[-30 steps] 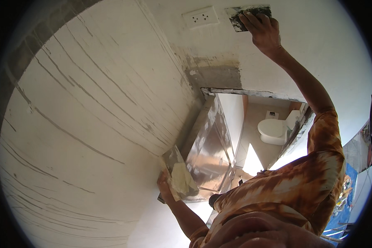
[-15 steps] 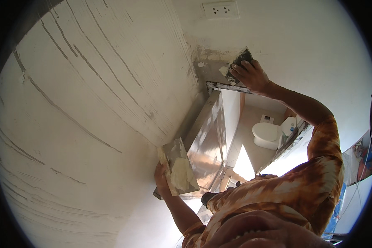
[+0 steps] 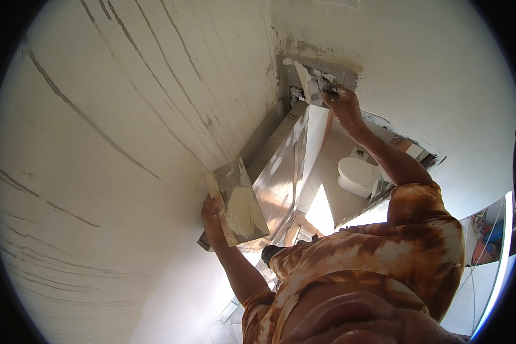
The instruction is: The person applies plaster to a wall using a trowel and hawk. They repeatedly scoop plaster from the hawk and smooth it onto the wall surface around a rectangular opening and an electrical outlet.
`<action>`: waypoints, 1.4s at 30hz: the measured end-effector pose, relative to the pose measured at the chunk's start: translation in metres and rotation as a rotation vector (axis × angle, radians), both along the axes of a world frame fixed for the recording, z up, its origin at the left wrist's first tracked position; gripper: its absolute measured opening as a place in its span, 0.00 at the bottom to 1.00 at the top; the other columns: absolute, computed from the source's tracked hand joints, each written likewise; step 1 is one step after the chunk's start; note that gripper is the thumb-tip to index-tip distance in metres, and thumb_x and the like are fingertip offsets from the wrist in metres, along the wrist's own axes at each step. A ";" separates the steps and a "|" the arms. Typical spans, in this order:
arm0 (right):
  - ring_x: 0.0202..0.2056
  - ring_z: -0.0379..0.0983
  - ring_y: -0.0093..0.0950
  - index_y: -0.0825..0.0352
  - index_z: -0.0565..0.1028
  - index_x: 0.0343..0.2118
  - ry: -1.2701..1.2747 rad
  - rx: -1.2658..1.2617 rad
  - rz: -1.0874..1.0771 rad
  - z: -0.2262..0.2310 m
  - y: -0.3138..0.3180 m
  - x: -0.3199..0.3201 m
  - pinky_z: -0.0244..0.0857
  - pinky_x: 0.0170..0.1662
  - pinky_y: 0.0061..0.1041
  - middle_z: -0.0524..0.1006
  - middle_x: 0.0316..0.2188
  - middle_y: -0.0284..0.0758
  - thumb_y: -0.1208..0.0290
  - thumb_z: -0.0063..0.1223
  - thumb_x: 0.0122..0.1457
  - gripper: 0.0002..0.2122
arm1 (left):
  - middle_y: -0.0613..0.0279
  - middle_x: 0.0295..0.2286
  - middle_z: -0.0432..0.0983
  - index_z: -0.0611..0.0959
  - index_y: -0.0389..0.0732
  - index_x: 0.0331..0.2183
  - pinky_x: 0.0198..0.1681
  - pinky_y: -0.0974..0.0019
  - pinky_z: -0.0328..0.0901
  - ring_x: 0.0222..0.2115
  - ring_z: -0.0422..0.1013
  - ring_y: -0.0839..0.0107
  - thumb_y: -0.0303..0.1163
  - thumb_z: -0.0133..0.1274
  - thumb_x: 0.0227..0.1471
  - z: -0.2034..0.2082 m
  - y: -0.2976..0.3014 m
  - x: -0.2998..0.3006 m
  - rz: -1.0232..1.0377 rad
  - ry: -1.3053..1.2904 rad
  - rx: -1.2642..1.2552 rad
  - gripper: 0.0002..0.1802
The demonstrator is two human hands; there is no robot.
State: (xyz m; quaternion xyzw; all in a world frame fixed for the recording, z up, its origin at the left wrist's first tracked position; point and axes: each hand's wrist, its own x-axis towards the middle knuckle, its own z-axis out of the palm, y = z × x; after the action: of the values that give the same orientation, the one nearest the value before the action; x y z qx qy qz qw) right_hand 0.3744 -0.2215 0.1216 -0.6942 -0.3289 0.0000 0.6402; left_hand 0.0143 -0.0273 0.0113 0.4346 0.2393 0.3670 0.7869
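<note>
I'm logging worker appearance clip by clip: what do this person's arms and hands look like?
The left hand and right hand are ungloved, with what look like pale flecks. Both forearms are bare. The short sleeves are mottled orange-brown and white.

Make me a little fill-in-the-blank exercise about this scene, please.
1. The flat plate carrying cream-coloured paste is in the ____ hand.
2. The scraper is in the ____ hand.
3. The white bathroom fixture is a ____.
4. The darker wall patch beside the scraper is ____.

Missing words: left; right; toilet; grey.
</note>
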 end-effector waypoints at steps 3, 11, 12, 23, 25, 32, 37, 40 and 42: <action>0.39 0.75 0.19 0.67 0.77 0.43 0.496 0.480 0.283 -0.053 -0.040 -0.069 0.67 0.45 0.21 0.80 0.38 0.29 0.79 0.51 0.62 0.08 | 0.55 0.38 0.78 0.76 0.31 0.50 0.41 0.63 0.70 0.36 0.76 0.64 0.37 0.51 0.57 -0.002 -0.003 0.009 -0.044 -0.079 -0.137 0.24; 0.50 0.72 0.46 0.69 0.72 0.54 -0.620 0.355 0.534 -0.050 -0.053 -0.145 0.67 0.53 0.43 0.74 0.51 0.50 0.77 0.55 0.59 0.18 | 0.50 0.39 0.79 0.76 0.28 0.48 0.40 0.61 0.74 0.36 0.78 0.62 0.36 0.45 0.62 -0.001 -0.077 0.073 -0.109 -0.126 -0.392 0.21; 0.50 0.72 0.47 0.68 0.72 0.54 -0.670 0.318 0.582 -0.046 -0.049 -0.145 0.67 0.53 0.42 0.74 0.50 0.48 0.79 0.56 0.58 0.20 | 0.50 0.39 0.79 0.76 0.28 0.48 0.40 0.61 0.74 0.36 0.78 0.62 0.36 0.44 0.63 0.005 -0.083 0.075 -0.128 -0.130 -0.356 0.21; 0.39 0.76 0.43 0.65 0.79 0.46 -0.239 -0.258 0.092 -0.068 -0.064 -0.036 0.72 0.44 0.36 0.78 0.40 0.43 0.86 0.55 0.54 0.17 | 0.55 0.40 0.77 0.76 0.32 0.50 0.44 0.63 0.69 0.38 0.75 0.66 0.40 0.52 0.59 -0.005 -0.006 0.031 -0.056 0.182 -0.083 0.24; 0.37 0.78 0.44 0.62 0.77 0.50 -0.528 -0.405 -0.100 -0.049 -0.042 -0.001 0.73 0.42 0.37 0.80 0.36 0.47 0.78 0.57 0.56 0.17 | 0.57 0.39 0.76 0.77 0.32 0.48 0.43 0.65 0.67 0.37 0.73 0.68 0.40 0.52 0.58 -0.016 0.016 0.023 -0.044 0.349 0.131 0.24; 0.37 0.79 0.40 0.62 0.65 0.62 -0.914 -1.075 0.028 -0.021 0.077 0.080 0.72 0.38 0.43 0.81 0.31 0.44 0.63 0.55 0.60 0.27 | 0.60 0.40 0.76 0.77 0.30 0.50 0.46 0.65 0.64 0.39 0.71 0.70 0.38 0.50 0.59 -0.024 0.029 0.000 -0.099 0.265 0.209 0.24; 0.32 0.80 0.41 0.65 0.60 0.64 -0.789 -1.050 0.074 -0.029 0.123 0.123 0.73 0.35 0.42 0.80 0.26 0.44 0.68 0.55 0.58 0.31 | 0.59 0.43 0.76 0.75 0.29 0.53 0.50 0.66 0.63 0.43 0.71 0.70 0.38 0.49 0.59 -0.045 0.039 0.004 -0.078 0.188 0.155 0.26; 0.32 0.80 0.43 0.66 0.59 0.64 -0.956 -1.031 -0.080 -0.039 0.132 0.132 0.73 0.37 0.42 0.80 0.25 0.44 0.70 0.55 0.56 0.32 | 0.58 0.44 0.75 0.74 0.29 0.54 0.51 0.66 0.63 0.43 0.71 0.69 0.38 0.49 0.58 -0.050 0.043 0.003 -0.108 0.174 0.242 0.27; 0.33 0.80 0.43 0.66 0.62 0.62 -1.083 -1.017 -0.209 -0.040 0.132 0.129 0.74 0.38 0.42 0.80 0.25 0.44 0.71 0.55 0.56 0.29 | 0.58 0.45 0.75 0.73 0.29 0.54 0.51 0.66 0.63 0.44 0.71 0.69 0.37 0.48 0.58 -0.047 0.040 0.001 -0.078 0.192 0.243 0.28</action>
State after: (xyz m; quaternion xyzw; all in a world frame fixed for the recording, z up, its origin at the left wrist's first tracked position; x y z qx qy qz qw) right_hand 0.5030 -0.0896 0.0819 -0.8349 -0.4899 -0.2504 -0.0141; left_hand 0.0155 0.0130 -0.0353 0.5687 0.2500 0.3191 0.7157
